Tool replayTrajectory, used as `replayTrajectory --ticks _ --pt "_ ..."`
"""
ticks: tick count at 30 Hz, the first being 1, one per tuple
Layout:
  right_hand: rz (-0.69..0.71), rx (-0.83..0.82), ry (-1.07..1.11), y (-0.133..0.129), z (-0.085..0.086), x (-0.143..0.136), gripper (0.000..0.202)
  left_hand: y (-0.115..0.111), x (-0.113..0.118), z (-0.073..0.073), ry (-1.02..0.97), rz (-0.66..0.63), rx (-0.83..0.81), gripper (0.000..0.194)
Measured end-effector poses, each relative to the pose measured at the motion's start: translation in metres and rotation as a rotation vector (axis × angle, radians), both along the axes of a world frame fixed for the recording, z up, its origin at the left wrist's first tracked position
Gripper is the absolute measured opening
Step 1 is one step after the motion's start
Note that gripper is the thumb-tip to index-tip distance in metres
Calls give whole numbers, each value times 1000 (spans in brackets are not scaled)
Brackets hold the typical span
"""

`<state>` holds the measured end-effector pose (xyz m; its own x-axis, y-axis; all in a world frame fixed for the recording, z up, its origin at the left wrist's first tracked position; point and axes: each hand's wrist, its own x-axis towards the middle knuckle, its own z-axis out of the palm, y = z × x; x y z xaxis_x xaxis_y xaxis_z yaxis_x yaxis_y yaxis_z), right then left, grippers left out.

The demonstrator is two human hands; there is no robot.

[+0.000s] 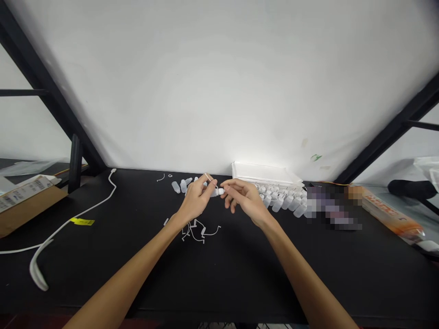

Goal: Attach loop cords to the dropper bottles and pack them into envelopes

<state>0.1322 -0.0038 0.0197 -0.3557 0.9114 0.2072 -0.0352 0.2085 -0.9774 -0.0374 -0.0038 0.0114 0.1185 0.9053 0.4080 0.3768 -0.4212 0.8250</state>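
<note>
In the head view my left hand (199,194) is closed around a small translucent plastic bottle (214,193), which lies sideways with its white cap (221,191) pointing right. My right hand (245,196) has its thumb and index fingertip at that cap, the other fingers loosely curled. Behind my left hand lie several similar bottles (176,186), partly hidden. Nearer to me, below the left wrist, thin white straps with small end pieces (203,232) lie scattered on the black table (233,269). To the right, many capped bottles (289,202) stand or lean in rows.
A white tray (264,172) rests against the wall behind the rows. At left are a white cable (87,210) with a yellow tag (82,222) and a cardboard box (29,201). An orange-and-clear package (391,212) lies at right, beside a blurred-out patch. Black frame posts flank the table.
</note>
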Motion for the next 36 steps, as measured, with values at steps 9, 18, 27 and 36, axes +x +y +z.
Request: replayTrajectory --ticks 9,18,27,36 --pt "22 50 -66 -2 -4 -4 35 -4 3 3 60 37 20 26" --pt "-80 211 -250 0 -10 -5 41 -3 1 4 55 4 9 27" --pt "-47 201 -168 -4 -16 -9 38 -3 0 3 37 -10 -15 27" --pt "-16 151 -77 -3 -12 -8 33 2 -3 2 -56 -94 -126 30"
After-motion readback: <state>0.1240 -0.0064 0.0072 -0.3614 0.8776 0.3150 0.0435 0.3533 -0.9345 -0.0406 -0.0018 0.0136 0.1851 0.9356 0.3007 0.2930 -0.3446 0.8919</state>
